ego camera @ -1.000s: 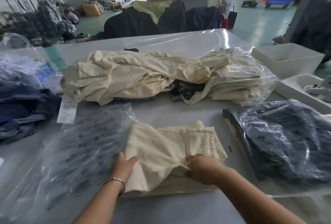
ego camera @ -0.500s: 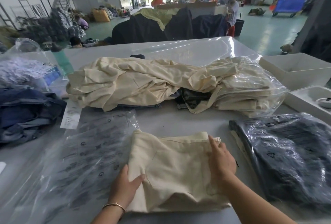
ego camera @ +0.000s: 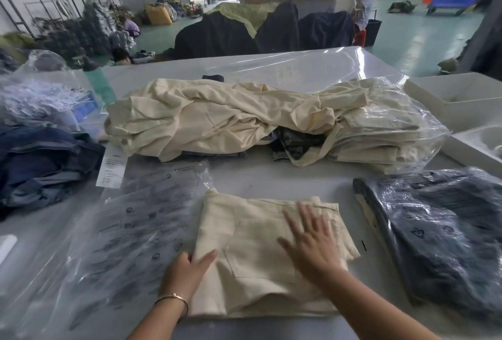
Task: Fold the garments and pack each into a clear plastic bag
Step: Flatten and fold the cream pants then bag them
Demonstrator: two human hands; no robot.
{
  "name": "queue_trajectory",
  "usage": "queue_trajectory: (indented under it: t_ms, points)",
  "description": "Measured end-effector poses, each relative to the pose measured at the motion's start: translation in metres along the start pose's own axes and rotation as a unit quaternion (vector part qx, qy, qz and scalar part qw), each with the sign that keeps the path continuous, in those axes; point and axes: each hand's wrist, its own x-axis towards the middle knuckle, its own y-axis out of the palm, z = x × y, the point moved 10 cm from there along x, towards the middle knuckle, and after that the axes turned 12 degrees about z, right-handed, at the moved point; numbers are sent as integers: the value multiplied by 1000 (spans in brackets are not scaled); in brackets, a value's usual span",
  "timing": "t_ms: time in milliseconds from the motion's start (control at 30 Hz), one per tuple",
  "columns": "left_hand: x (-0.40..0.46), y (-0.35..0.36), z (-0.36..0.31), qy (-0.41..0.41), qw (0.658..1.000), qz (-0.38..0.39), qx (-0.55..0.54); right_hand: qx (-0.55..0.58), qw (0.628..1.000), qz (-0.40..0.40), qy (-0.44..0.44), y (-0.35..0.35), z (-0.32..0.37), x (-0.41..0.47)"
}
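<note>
A folded cream garment (ego camera: 252, 252) lies on the white table (ego camera: 271, 182) right in front of me, pocket side up. My right hand (ego camera: 312, 244) lies flat on its right half, fingers spread and straight. At the garment's left edge my left hand (ego camera: 187, 271) rests with its thumb on top of the cloth; the fingers look tucked at the edge. A clear plastic bag (ego camera: 130, 231) with printed black symbols lies flat just left of the garment, touching it.
A heap of unfolded cream garments (ego camera: 217, 119) crosses the table behind. Bagged cream garments (ego camera: 385, 128) sit at the back right, a bagged dark garment (ego camera: 440, 233) at the right, dark denim (ego camera: 40, 160) at the left. White trays (ego camera: 461, 100) stand far right.
My right hand has left the garment's right edge and now lies flat on top with fingers spread. The left hand stays at the left edge. The view has shifted slightly.
</note>
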Motion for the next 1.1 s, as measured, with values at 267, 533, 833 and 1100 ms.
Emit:
queue_trajectory:
  t_ms: [267, 533, 833, 1100]
  points:
    - [-3, 17, -33, 45, 987, 110, -105, -27, 996, 75, -48, 30, 23, -10]
    - [-69, 26, -74, 205, 948, 240, -34, 117, 991, 27, -52, -56, 8, 30]
    - [-59, 3, -14, 155, 973, 142, -98, -8, 981, 179, -71, 1, 39, 57]
    - [-35, -1, -17, 52, 975, 73, -203, 143, 978, 150, 28, -48, -15, 61]
